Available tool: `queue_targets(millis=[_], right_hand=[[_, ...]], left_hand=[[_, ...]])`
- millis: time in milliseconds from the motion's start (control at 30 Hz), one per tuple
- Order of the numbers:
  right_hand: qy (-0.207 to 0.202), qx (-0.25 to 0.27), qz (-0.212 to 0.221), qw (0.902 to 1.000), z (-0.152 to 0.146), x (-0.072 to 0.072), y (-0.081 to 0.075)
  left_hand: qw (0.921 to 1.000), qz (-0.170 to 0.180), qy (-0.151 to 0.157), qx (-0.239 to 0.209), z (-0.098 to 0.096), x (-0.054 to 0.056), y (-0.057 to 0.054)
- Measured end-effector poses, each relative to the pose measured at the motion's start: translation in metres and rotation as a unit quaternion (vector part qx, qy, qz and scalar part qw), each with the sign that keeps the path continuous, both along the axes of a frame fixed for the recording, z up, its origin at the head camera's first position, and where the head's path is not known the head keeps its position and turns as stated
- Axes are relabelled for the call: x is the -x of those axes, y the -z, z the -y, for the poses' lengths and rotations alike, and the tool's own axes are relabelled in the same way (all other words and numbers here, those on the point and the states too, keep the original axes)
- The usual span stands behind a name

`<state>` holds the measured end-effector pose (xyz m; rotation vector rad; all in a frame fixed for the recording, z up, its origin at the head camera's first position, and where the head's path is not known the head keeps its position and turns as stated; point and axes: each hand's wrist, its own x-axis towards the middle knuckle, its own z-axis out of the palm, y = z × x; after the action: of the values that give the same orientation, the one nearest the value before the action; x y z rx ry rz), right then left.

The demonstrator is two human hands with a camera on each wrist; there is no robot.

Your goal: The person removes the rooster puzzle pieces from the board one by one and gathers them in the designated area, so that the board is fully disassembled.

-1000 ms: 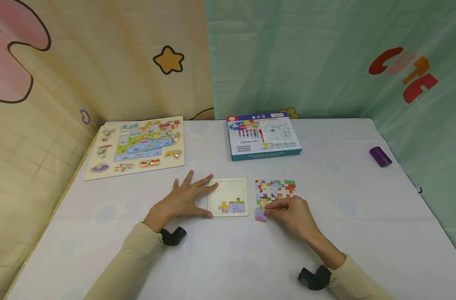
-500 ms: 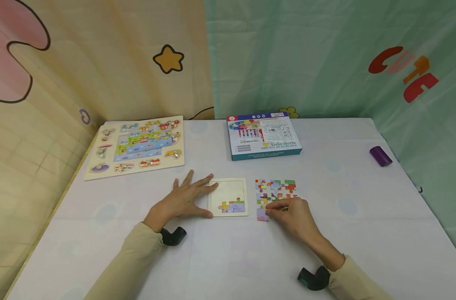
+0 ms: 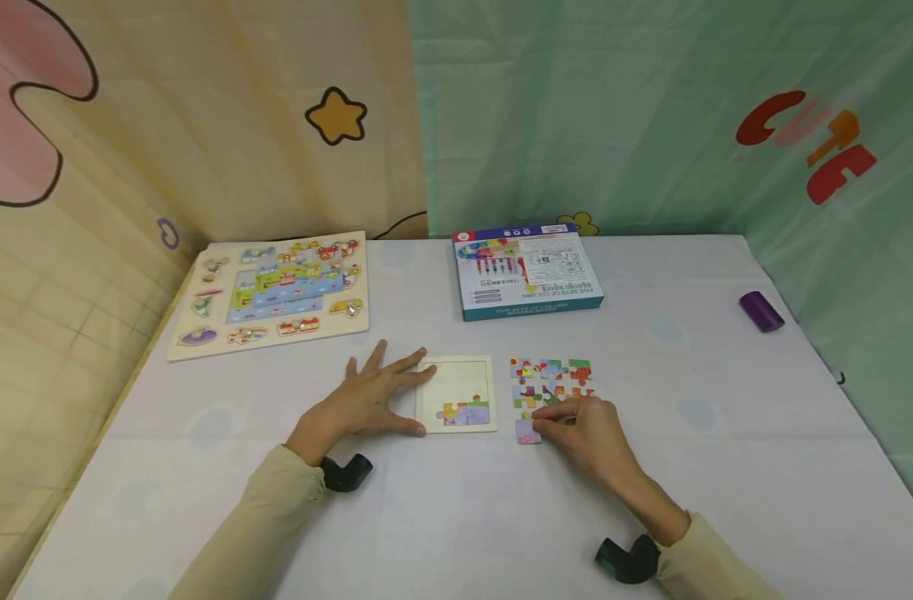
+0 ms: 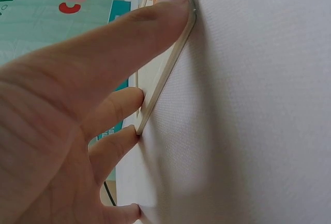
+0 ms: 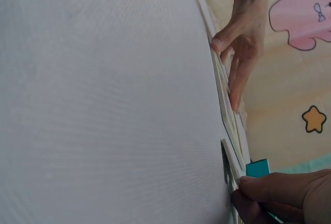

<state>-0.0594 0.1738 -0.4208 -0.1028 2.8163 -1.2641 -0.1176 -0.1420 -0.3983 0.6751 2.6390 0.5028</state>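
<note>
My left hand (image 3: 369, 396) lies with fingers spread along the left side of a square wooden puzzle tray (image 3: 456, 361). In the left wrist view the thumb (image 4: 173, 14) presses the tray's corner, and two fingertips touch its edge. A few joined puzzle pieces (image 3: 467, 413) sit in the tray's lower right part. My right hand (image 3: 591, 433) pinches a purple and pink puzzle piece (image 3: 527, 432) between thumb and forefinger. The right wrist view shows that piece (image 5: 230, 158) tilted, with a dark shadow under it. Loose puzzle pieces (image 3: 549, 369) lie in rows beyond the right hand, which partly hides them.
A wooden picture board (image 3: 276, 335) with a smaller picture puzzle on it lies at the back left. A flat box (image 3: 531, 275) is at the back middle. Far right lies a purple cylinder (image 3: 761, 312). Printed curtains (image 3: 576, 108) hang behind the white table (image 3: 456, 517).
The purple and pink piece has shifted slightly to the right and turned a little straighter in my right hand's pinch. My left hand has stayed on the tray.
</note>
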Motion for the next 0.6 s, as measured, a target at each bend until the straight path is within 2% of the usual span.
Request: queue_targets(millis=[600], right_hand=[[0.001, -0.006, 0.006, 1.0000, 0.0009, 0.0001, -0.0015]], left_hand=[[1.0000, -0.007, 0.002, -0.001, 0.0007, -0.0010, 0.0005]])
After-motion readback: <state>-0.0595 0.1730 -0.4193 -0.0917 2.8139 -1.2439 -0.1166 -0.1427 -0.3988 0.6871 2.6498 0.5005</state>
